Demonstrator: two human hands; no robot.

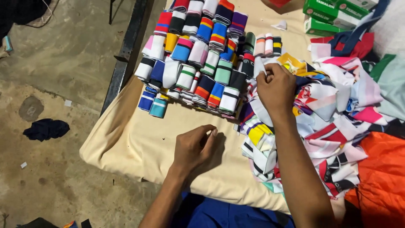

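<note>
My right hand (276, 86) reaches forward and pinches a white strip of fabric (258, 67) at the near edge of the loose pile of striped collar pieces (333, 109). My left hand (196, 147) rests on the beige cloth (135, 139) covering the table, fingers curled together, with nothing visible in it. Ahead of both hands lies a tidy stack of folded, rolled striped fabric bands (198, 59) in many colours, laid in rows.
Green and white boxes (333, 14) stand at the far right. An orange cloth (379, 177) lies at the right front. The table's left edge drops to a concrete floor, where a dark rag (45, 128) lies. A black metal frame (126, 46) runs along the table's left side.
</note>
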